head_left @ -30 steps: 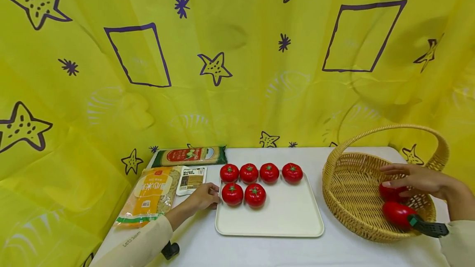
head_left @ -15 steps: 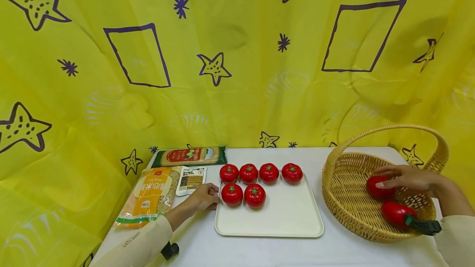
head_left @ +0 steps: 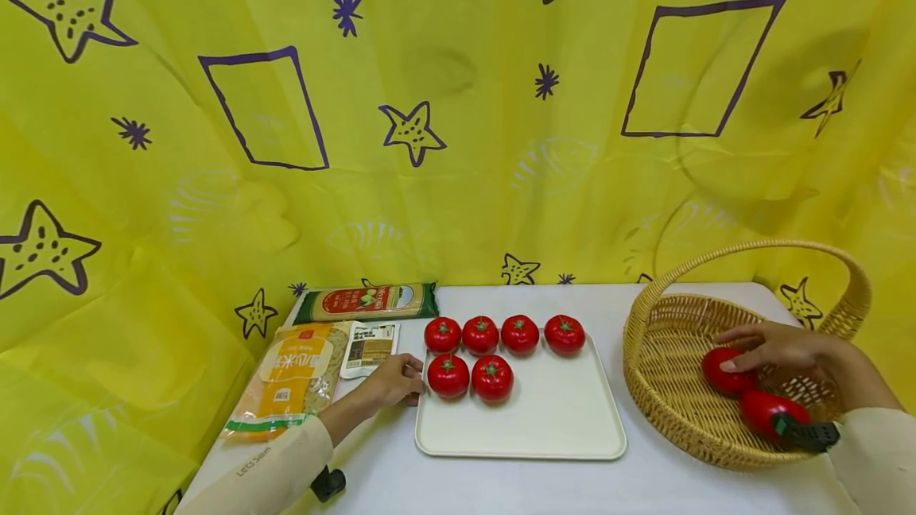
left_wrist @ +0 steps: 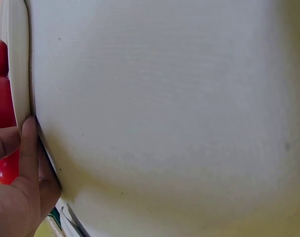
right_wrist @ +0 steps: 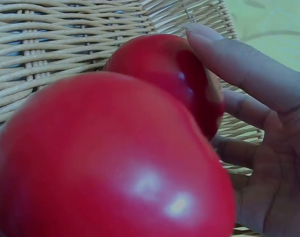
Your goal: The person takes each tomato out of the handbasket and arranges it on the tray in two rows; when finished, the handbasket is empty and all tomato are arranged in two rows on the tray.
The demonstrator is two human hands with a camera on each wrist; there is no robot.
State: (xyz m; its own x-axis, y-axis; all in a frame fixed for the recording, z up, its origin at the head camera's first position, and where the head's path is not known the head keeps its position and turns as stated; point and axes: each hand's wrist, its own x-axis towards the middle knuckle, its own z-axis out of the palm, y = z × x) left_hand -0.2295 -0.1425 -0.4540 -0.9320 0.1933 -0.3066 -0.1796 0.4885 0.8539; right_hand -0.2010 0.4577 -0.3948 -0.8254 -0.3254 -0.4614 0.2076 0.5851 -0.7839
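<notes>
Inside the wicker basket point(head_left: 687, 388), my right hand point(head_left: 790, 352) grips a red tomato point(head_left: 723, 370), thumb on its near side and fingers around the far side. In the right wrist view the same tomato point(right_wrist: 154, 59) lies partly behind a second, larger-looking red tomato point(right_wrist: 110, 163). The dark wrist camera partly covers that second one in the head view. At the left edge of the cream tray point(head_left: 537, 427), my left hand point(head_left: 393, 380) pinches the rim between thumb and fingers. Several red tomatoes point(head_left: 492, 378) sit on the tray in two rows.
Left of the tray lie a bag of noodles point(head_left: 300, 380), a small white pouch point(head_left: 370, 348) and a green-ended pack of pasta point(head_left: 368, 302). The basket's tall handle point(head_left: 758, 245) arches over its opening. A yellow patterned curtain point(head_left: 458, 205) hangs behind the white table.
My right hand has moved left within the basket, bringing the tomato with it toward the basket's middle. The left hand and the tray stay where they were.
</notes>
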